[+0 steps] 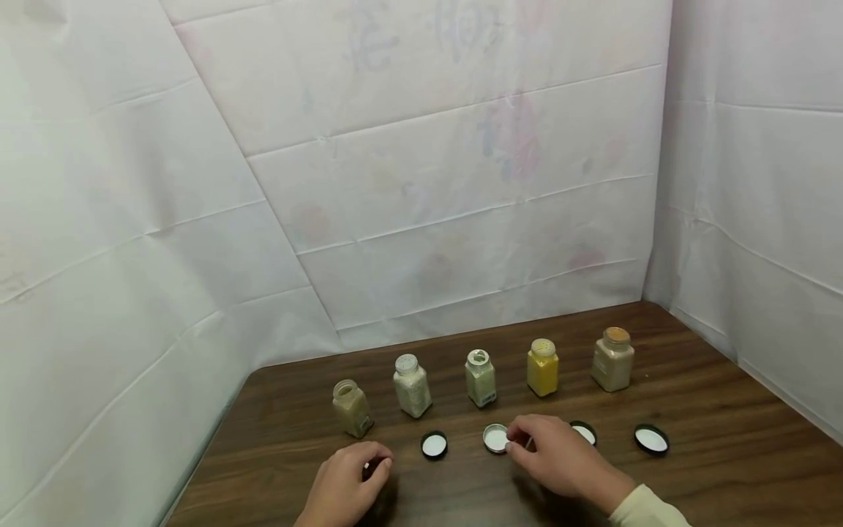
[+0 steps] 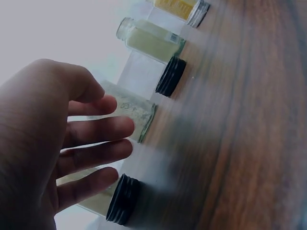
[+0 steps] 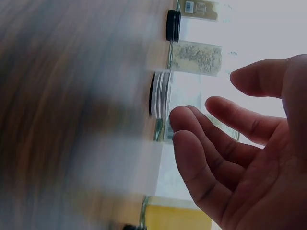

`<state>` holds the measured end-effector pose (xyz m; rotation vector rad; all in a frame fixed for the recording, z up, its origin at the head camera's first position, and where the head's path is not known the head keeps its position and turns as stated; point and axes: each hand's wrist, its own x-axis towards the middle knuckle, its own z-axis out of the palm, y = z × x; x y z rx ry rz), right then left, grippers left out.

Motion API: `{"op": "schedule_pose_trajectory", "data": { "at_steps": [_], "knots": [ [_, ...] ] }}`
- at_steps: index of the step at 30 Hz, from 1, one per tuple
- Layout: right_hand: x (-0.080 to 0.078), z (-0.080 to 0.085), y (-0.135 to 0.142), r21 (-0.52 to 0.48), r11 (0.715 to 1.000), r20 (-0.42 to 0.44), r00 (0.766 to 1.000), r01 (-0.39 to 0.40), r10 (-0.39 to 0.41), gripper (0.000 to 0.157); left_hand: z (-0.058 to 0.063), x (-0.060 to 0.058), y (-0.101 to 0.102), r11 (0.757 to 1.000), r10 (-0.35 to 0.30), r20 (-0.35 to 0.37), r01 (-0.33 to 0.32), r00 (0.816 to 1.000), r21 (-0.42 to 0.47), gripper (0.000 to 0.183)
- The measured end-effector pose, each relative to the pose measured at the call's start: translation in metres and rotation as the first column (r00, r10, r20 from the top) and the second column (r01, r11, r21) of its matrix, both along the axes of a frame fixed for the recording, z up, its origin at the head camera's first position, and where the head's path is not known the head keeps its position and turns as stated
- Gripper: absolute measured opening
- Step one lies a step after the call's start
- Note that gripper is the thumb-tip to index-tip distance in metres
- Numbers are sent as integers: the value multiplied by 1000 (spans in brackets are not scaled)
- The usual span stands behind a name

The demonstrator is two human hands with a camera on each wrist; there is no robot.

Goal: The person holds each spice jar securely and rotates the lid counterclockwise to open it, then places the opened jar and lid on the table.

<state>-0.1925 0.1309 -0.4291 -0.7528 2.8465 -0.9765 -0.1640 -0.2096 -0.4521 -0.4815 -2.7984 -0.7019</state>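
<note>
My left hand [image 1: 345, 483] hovers low over the table with loosely bent fingers, holding nothing. A black lid [image 2: 123, 200] lies close by its little finger, mostly hidden behind the hand in the head view. My right hand [image 1: 560, 455] is bent, with fingertips right at a silver lid [image 1: 496, 438] that lies white side up. In the right wrist view its fingers are relaxed and apart beside the silver lid [image 3: 160, 94]. Another black lid [image 1: 434, 444] lies between the hands. Behind them stand an uncapped tan jar [image 1: 352, 411], a pale herb jar [image 1: 413, 391] and a greenish jar [image 1: 481, 382].
Farther right stand a yellow powder jar [image 1: 543, 369] and a beige jar with an orange top [image 1: 612, 362]. Two more black lids lie in front, one [image 1: 584, 433] partly behind the right hand, one [image 1: 651, 440] beyond it. White sheets [image 1: 461, 219] hang around the wooden table [image 1: 263, 454].
</note>
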Motion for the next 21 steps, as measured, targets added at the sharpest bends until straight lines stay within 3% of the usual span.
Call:
{"op": "schedule_pose_trajectory", "data": {
  "at_steps": [9, 13, 16, 21],
  "knots": [
    [3, 0, 16, 95, 995, -8, 999, 32, -31, 17, 2, 8, -4, 999, 8, 54, -6, 999, -51, 9],
    [6, -2, 23, 112, 993, -19, 999, 35, -33, 17, 7, 14, -9, 1000, 0, 117, 1, 993, -10, 11],
    [6, -3, 26, 135, 990, -60, 997, 45, -37, 14, 11, 15, -16, 1000, -1, 152, -3, 988, 27, 17],
    [7, -5, 32, 189, 976, -158, 984, 107, -78, 11, 16, 15, -22, 1000, 9, 115, -10, 993, 9, 18]
  ]
}}
